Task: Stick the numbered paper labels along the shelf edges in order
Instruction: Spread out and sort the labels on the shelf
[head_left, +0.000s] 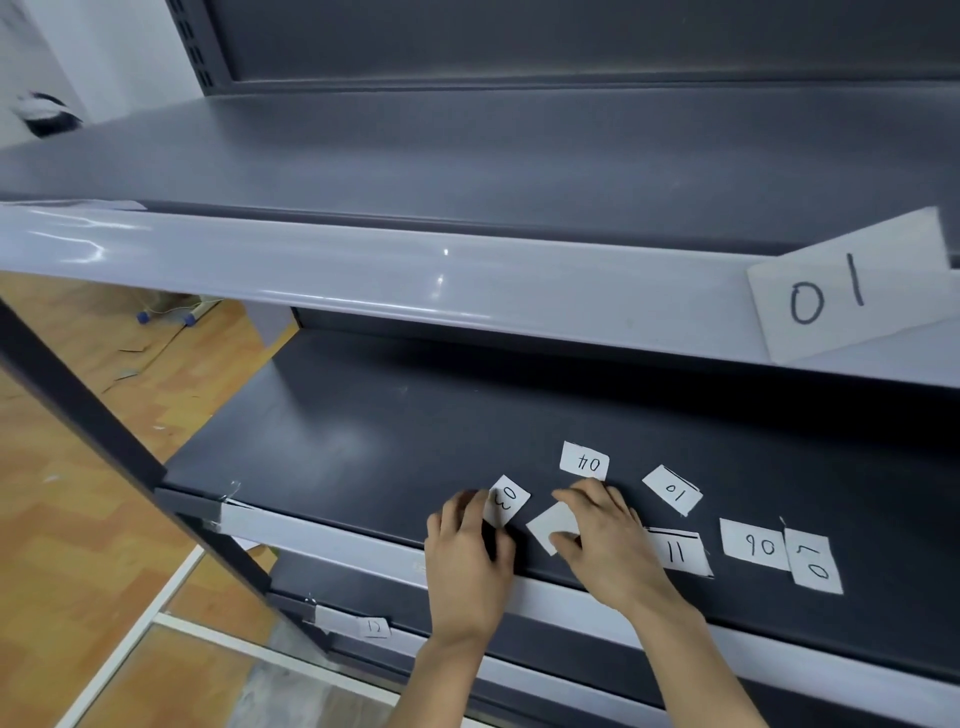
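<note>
A: You stand over a dark grey metal shelving unit (467, 156), with wood-patterned floor (78, 467) off to your left. A pale glossy edge strip (363, 280) runs along the front of the upper shelf.

B: Low on the left, a small white paper label marked 12 (375, 627) sits on the front edge of the lowest shelf in view.

A: Your left hand (467, 545) reaches over the front of the dark grey middle shelf (337, 441). Its fingers are bent, with the tips on the near corner of the white paper label marked 03 (506, 501). I cannot tell whether you pinch it or only touch it.

B: Just to the right, your right hand (608, 540) pinches a plain white paper slip (553, 525) between thumb and forefinger. The face you see shows no number.

A: The white label marked 04 (585, 461) lies flat just beyond your right fingertips. Further right lies the white label marked 10 (674, 489). Nearer you is the white label marked 11 (678, 553), its left end hidden by your right hand.

B: Next comes the white label marked 06 (756, 544), touching a sideways white slip (815, 566) that shows a stroke and a zero.

A: Far right, the white paper label marked 01 (847, 291) is on the upper edge strip, tilted, with its top reaching onto the shelf.
</note>
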